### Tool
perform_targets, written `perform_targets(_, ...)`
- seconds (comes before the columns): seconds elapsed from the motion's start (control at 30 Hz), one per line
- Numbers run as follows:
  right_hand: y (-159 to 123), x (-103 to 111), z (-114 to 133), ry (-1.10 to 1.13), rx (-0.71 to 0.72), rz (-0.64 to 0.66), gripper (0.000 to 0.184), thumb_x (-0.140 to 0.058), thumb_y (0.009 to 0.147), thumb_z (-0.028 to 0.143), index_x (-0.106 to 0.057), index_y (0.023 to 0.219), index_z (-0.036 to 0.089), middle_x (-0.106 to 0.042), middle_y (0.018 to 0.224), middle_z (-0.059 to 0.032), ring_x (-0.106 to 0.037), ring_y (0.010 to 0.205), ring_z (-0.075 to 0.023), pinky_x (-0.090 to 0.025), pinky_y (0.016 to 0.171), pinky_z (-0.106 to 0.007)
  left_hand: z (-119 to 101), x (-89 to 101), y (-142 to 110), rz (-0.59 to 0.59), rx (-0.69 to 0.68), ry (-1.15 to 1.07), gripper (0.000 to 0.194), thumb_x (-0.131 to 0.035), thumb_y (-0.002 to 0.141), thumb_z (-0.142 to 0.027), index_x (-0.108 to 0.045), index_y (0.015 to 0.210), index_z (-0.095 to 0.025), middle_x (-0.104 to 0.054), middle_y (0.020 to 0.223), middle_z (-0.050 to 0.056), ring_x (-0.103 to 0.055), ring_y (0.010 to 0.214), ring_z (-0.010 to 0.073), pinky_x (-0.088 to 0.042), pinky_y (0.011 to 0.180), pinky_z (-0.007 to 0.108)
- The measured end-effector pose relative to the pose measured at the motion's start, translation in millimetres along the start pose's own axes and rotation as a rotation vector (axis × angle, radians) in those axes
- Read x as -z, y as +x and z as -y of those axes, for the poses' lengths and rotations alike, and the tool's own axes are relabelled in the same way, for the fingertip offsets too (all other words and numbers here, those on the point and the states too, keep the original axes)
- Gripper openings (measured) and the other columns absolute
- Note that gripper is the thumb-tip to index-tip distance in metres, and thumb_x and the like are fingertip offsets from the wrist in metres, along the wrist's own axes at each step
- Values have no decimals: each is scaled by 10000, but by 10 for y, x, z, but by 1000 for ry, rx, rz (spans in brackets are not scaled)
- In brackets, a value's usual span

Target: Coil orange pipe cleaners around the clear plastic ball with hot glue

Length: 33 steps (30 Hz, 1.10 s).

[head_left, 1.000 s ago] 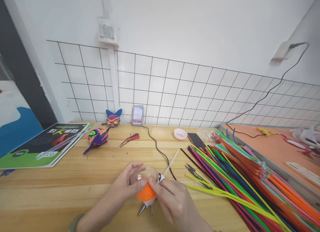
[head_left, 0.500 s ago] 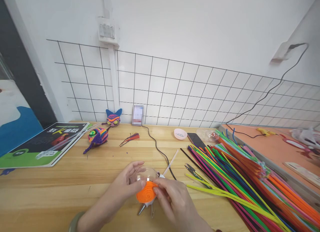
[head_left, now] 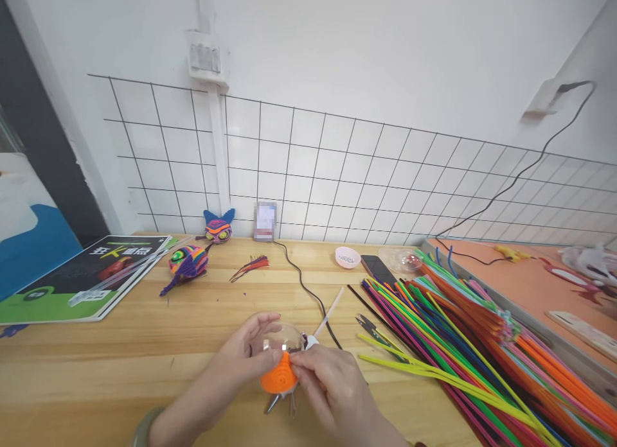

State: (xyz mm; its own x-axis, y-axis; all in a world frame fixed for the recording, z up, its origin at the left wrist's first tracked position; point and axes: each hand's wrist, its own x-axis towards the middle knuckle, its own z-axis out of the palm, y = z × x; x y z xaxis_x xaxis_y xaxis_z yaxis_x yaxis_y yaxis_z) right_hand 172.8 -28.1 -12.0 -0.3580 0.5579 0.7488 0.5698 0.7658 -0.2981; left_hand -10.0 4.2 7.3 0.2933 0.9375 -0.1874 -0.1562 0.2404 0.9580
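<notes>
My left hand (head_left: pixel 243 354) is curled round a clear plastic ball (head_left: pixel 284 333), its thumb along the near side. A flat spiral of fuzzy orange pipe cleaner (head_left: pixel 279 378) covers the near face of the ball. The right hand (head_left: pixel 332 386) pinches the upper right edge of that spiral between thumb and forefinger. Partly hidden under and behind both hands is a white glue gun (head_left: pixel 312 341). Its glue stick (head_left: pixel 332 310) pokes out at the back, and the metal nozzle (head_left: pixel 272 404) and wire stand show in front.
To the right lie scissors (head_left: pixel 373 328) and a big pile of coloured pipe cleaners (head_left: pixel 448 338). Farther back are a pink bowl (head_left: pixel 348 257), a phone (head_left: pixel 377 267) and clear plastic shells (head_left: pixel 400 261). Two striped figures (head_left: pixel 189 262) and a book (head_left: pixel 96 273) are at left. A black cord (head_left: pixel 303 283) crosses the table.
The right fingers have shifted slightly left along the upper edge of the orange spiral. The spiral looks tipped a little, its top narrower. The left hand has hardly moved.
</notes>
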Motion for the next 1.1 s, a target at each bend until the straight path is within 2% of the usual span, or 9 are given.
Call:
perform_targets(0.17, 4, 7, 26, 13, -19, -7, 149, -464, 950, 169, -595, 1014, 200, -697, 716, -27, -634, 569, -154, -479, 523, -247, 49, 15, 33, -17, -18, -6, 457, -790, 613, -309, -659, 1038, -208, -652, 1173, 151, -620, 1063, 330, -428, 958, 449)
perform_targets(0.3, -24, 29, 10, 193, -226, -76, 207, -456, 968, 256, -562, 1136, 196, -679, 775, -33, -600, 497, -120, -497, 477, -221, 31, 48, 51, -15, -13, -69, 450, -787, 616, -334, -652, 1027, -211, -666, 1147, 142, -548, 1178, 349, -402, 987, 456)
perform_targets(0.4, -37, 51, -39, 377, -386, -169, 236, -400, 992, 291, -540, 1154, 190, -626, 751, -9, -570, 439, -93, -507, 454, -208, -19, 78, 50, 5, 4, -134, 401, -762, 660, -329, -640, 1026, -219, -672, 1144, 119, -572, 1149, 337, -418, 967, 442)
perform_targets(0.53, -27, 69, -103, 340, -459, -251, 214, -416, 986, 279, -569, 1098, 180, -625, 719, -7, -604, 511, -113, -536, 538, -235, -59, 109, 55, 14, 20, -192, 366, -702, 733, -293, -608, 1076, -206, -677, 1131, 109, -602, 1085, 295, -442, 909, 401)
perform_targets(0.6, -19, 65, -116, 278, -431, -249, 188, -449, 967, 244, -585, 1080, 181, -643, 740, -22, -615, 555, -127, -532, 544, -238, -67, 114, 56, 4, 32, -208, 367, -685, 748, -269, -597, 1097, -198, -680, 1125, 109, -600, 1077, 279, -446, 885, 378)
perform_targets(0.8, -13, 29, -59, 132, -169, -152, 227, -509, 906, 96, -607, 1081, 203, -661, 854, -58, -636, 725, -165, -531, 627, -262, -83, 83, 23, 65, 47, -235, 312, -663, 763, -259, -603, 1062, -196, -683, 1065, 87, -604, 1000, 247, -453, 830, 343)
perform_targets(0.97, -19, 25, -1, 125, -127, -145, 261, -513, 899, 68, -589, 1113, 197, -653, 895, -80, -623, 720, -162, -528, 588, -252, -42, 71, 25, 166, 23, -253, 225, -640, 785, -258, -619, 1002, -207, -660, 1027, 65, -588, 958, 231, -462, 790, 327)
perform_targets(1.1, 2, 48, 22, 119, -100, -161, 291, -524, 890, 52, -581, 1140, 190, -654, 902, -83, -629, 740, -167, -529, 598, -256, 53, 95, 70, 162, 63, -236, 307, -684, 732, -287, -605, 1020, -216, -631, 1040, 68, -585, 943, 255, -475, 748, 346)
